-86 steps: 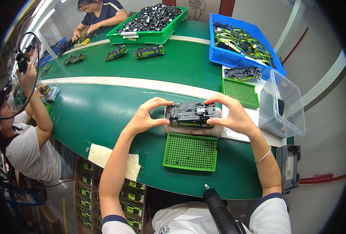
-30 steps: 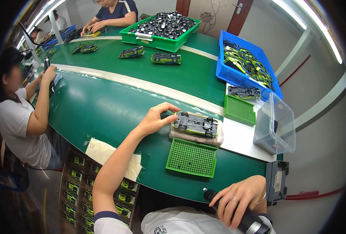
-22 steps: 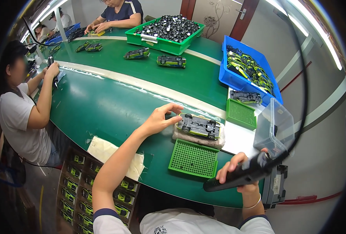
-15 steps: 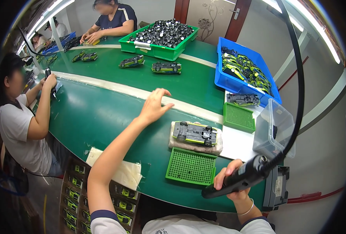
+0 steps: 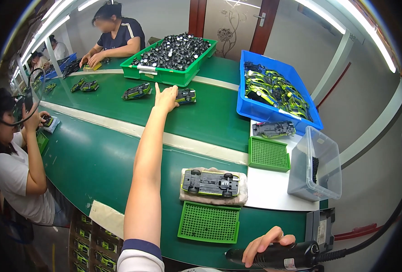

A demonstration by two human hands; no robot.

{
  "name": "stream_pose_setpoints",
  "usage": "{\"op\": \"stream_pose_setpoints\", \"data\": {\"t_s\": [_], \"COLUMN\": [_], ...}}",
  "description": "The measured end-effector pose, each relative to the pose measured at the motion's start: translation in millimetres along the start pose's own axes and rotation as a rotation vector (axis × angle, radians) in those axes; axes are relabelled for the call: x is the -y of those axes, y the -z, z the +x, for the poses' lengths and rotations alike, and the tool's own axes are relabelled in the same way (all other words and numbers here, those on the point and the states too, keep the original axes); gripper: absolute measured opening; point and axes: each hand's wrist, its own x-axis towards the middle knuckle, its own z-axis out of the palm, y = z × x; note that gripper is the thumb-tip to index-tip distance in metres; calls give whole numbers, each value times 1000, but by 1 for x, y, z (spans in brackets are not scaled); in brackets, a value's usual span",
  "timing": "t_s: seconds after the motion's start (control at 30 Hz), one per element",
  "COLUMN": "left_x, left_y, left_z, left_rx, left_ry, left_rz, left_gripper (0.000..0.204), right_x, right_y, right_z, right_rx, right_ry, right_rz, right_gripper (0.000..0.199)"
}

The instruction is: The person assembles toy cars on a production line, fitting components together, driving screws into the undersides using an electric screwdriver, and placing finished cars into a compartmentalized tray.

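My left hand is stretched far forward over the green table, fingers apart, at the left end of an upside-down toy car. The fingers cover part of that car; whether they touch it I cannot tell. My right hand, low at the right, is wrapped round a black corded electric screwdriver. Between my arms another toy car, black underside up with its wheels showing, lies on a pale cloth pad. Just nearer than the pad lies a green perforated tray.
A third upturned car lies left of my hand. Behind stands a green crate of small black parts. To the right are a blue crate of car bodies, another green tray and a clear bin. Co-workers sit left and far.
My left hand has moved forward from the pale strip to the toy car beyond it. My right hand has lowered with the screwdriver. The view has shifted, and the left co-worker's hands have risen.
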Motion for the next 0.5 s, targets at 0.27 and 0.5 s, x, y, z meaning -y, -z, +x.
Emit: {"op": "stream_pose_setpoints", "data": {"t_s": [0.27,0.5], "left_x": [-9,-17], "left_y": [63,120], "left_z": [-101,-228], "left_rx": [-250,-235], "left_ry": [-29,40], "left_rz": [-172,-111], "left_gripper": [39,36], "right_x": [21,-1], "right_y": [-19,-24], "right_z": [9,11], "right_rx": [-182,-176], "right_ry": [-156,-4], "right_rz": [-131,-71], "right_gripper": [37,36]}}
